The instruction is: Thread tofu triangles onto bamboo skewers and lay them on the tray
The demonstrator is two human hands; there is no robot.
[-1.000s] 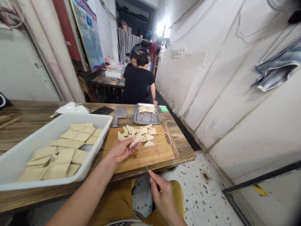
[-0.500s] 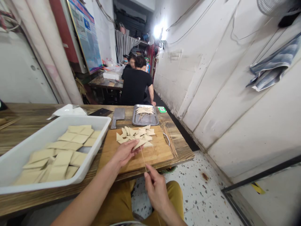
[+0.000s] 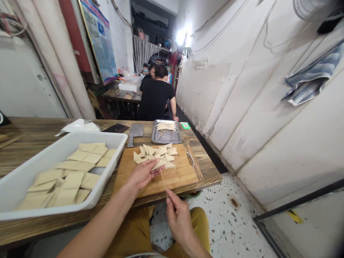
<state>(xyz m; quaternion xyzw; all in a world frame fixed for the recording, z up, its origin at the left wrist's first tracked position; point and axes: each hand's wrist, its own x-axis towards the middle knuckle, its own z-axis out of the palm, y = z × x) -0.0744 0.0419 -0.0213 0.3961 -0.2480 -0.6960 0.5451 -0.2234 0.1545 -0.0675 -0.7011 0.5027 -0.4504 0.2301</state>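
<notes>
Over the wooden cutting board (image 3: 172, 179), my left hand (image 3: 145, 172) pinches a pale triangular piece (image 3: 160, 164). My right hand (image 3: 177, 212) grips a thin wooden skewer (image 3: 163, 181) near its lower part, below the board's front edge. The skewer's upper end meets the piece at my left fingers; its tip is hidden. Several cut triangles (image 3: 150, 150) are heaped on the board just beyond my left hand. At the board's right side lie a bundle of loose skewers (image 3: 197, 165) and a curved metal handle (image 3: 190, 159).
A white tub (image 3: 107, 186) with pale sheets (image 3: 71, 182) stands left. Behind the board are a cleaver (image 3: 136, 132), a metal tray (image 3: 167, 138) with skewered pieces, and a green-edged card (image 3: 185, 125). A person in black (image 3: 157, 98) sits beyond the table; another is partly hidden.
The view has shifted very slightly. My hands, the pale piece and the skewer keep nearly the same positions.
</notes>
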